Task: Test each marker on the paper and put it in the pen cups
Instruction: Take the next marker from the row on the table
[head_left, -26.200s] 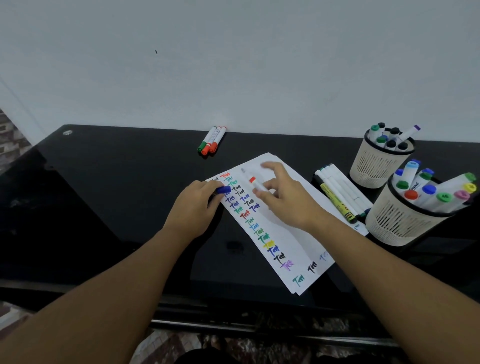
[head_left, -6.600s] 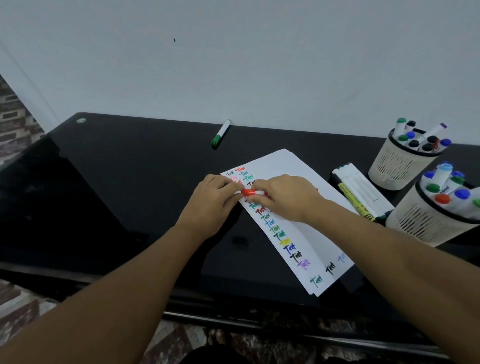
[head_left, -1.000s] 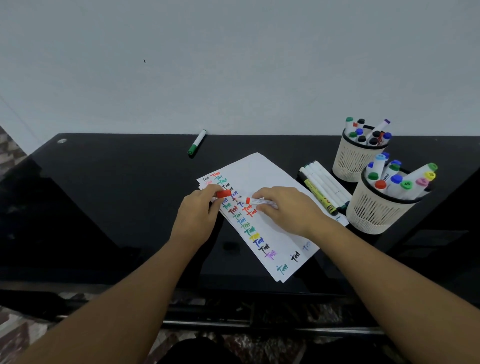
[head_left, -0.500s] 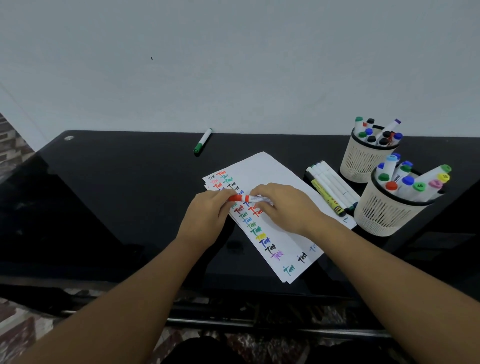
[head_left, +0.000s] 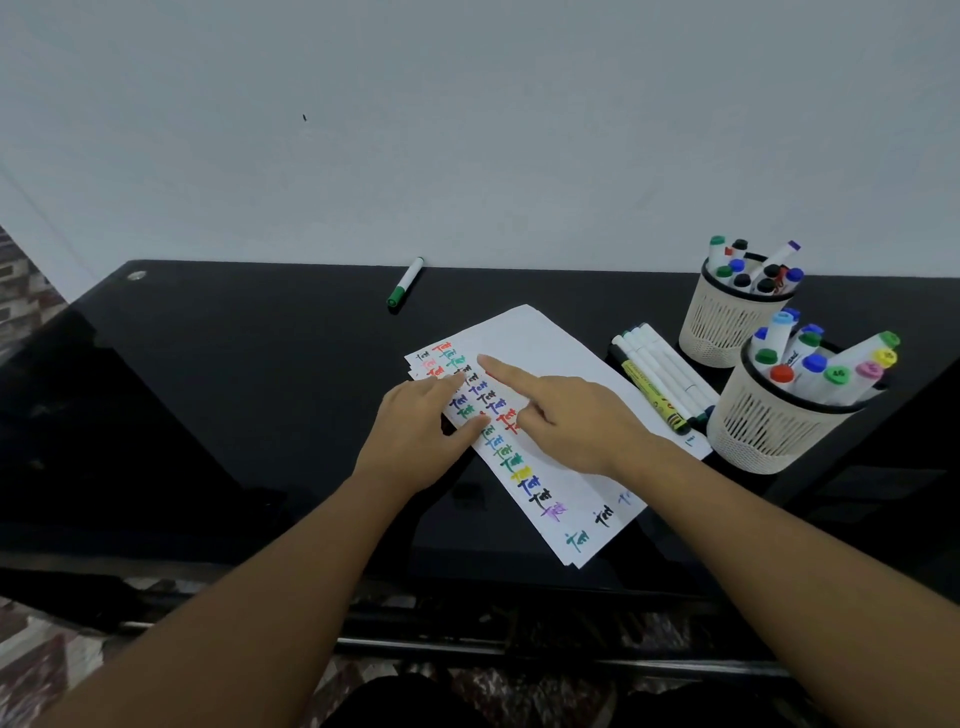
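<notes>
The green marker (head_left: 404, 282) lay alone on the bench (head_left: 234, 364), far beyond both hands, its long axis running near-left to far-right. The left hand (head_left: 415, 436) rested flat-fingered on the paper (head_left: 540, 343); the right hand (head_left: 566, 421) pointed its forefinger, gripping nothing visible, marginally nearer.

The tabletop (head_left: 234, 374) is glossy black, mirror-smooth. The paper (head_left: 545, 348) looks matt white. Both pen cups (head_left: 727, 327) appear cream slotted plastic with black rims.
</notes>
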